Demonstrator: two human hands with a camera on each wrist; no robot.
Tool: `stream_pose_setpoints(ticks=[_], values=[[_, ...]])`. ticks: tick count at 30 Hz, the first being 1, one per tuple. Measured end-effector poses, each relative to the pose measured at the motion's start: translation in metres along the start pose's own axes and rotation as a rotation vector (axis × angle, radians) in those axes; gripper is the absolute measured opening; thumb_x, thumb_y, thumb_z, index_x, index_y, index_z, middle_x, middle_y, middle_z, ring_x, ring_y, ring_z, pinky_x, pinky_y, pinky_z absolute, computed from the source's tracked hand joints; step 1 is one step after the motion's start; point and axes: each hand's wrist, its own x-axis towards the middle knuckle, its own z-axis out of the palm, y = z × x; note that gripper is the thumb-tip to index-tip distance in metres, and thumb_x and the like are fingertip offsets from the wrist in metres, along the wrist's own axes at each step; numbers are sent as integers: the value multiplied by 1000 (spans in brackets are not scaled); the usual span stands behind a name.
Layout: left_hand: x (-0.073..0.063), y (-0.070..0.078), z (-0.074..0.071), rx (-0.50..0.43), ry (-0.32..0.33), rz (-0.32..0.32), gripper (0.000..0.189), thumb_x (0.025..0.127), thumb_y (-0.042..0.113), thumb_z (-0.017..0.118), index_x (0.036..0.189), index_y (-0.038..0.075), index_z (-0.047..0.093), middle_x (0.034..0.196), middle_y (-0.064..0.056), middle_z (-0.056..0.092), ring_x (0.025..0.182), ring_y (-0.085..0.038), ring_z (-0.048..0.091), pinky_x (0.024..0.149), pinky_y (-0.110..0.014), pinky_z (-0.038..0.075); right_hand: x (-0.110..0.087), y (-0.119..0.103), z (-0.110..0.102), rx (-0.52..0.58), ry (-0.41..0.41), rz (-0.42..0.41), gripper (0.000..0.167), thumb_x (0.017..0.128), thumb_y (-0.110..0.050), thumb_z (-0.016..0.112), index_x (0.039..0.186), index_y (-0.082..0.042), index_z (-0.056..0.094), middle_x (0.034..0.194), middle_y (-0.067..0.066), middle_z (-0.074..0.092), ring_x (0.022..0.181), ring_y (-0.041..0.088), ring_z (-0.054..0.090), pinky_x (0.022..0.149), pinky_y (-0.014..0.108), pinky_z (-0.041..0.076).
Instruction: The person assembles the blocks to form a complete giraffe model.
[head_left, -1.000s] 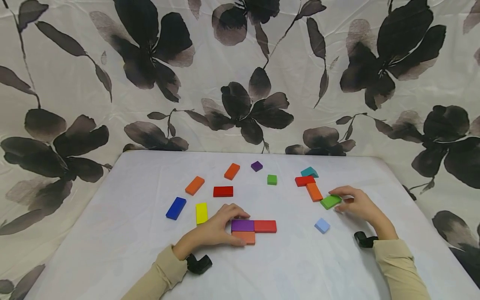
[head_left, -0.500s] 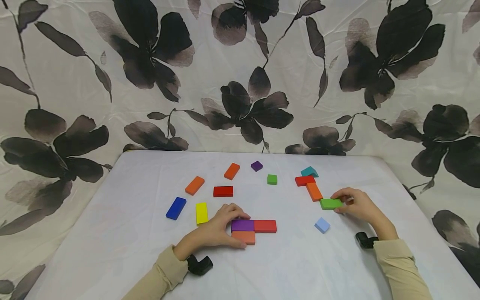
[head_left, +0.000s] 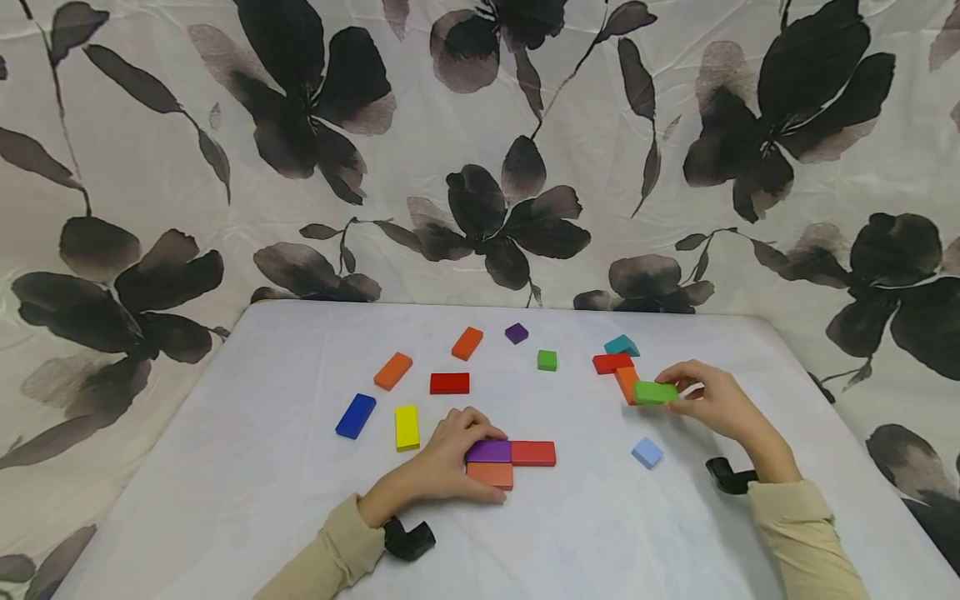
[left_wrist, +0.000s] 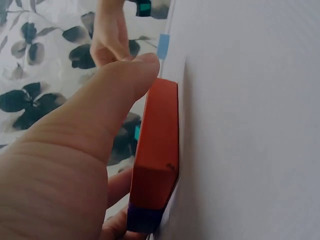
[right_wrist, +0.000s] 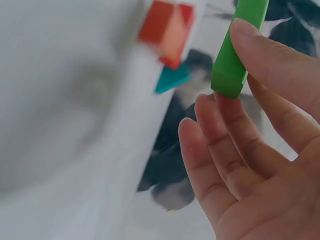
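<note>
Right hand [head_left: 716, 400] pinching the long green block [head_left: 655, 392] at its right end, thumb against fingers; block is held up off the table [head_left: 600, 542]. Head view has its left end overlapping the tilted orange block [head_left: 625, 385]; right wrist view shows a gap there. The orange block's far end meets the short red block [head_left: 612, 363], teal wedge [head_left: 622, 345] just behind. Light blue block [head_left: 647, 452] sits near, below the green one. Left hand [head_left: 442, 462] bent around the left end of the long purple block [head_left: 489, 452] and coral block [head_left: 490, 476], fingers at the far edge, thumb along the near edge; can't tell if it's really gripping. Those two lie long edge to long edge, ends about flush. Bright red block [head_left: 533, 453] butts the purple one's right end, same line, so there's a corner notch right of coral, below red. Wide white stretch from red's right end to the light blue block, more along the near side. Tighter on the left: yellow block [head_left: 407, 428] just beside the left hand, blue block [head_left: 356, 416] past it. Dark red block [head_left: 449, 383] lies beyond the fingers, apart.
</note>
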Motion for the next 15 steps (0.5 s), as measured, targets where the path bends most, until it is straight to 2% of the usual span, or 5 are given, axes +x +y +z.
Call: stream_pose_setpoints(ticks=[4, 15], values=[[1, 0, 4, 12, 30, -5, 65, 69, 55, 85, 124, 30, 61, 120, 11, 43, 113, -13, 35, 90, -39, 39, 1, -18, 0, 19, 17, -32, 32, 81, 1, 77, 112, 0, 67, 109, 14, 66, 95, 28, 58, 79, 38, 53], [0, 1, 8, 18, 83, 12, 59, 69, 51, 86, 119, 31, 63, 118, 11, 43, 110, -12, 36, 88, -38, 37, 3, -66, 19, 48, 77, -144, 35, 77, -2, 83, 109, -4, 68, 101, 5, 65, 89, 24, 60, 76, 37, 55]])
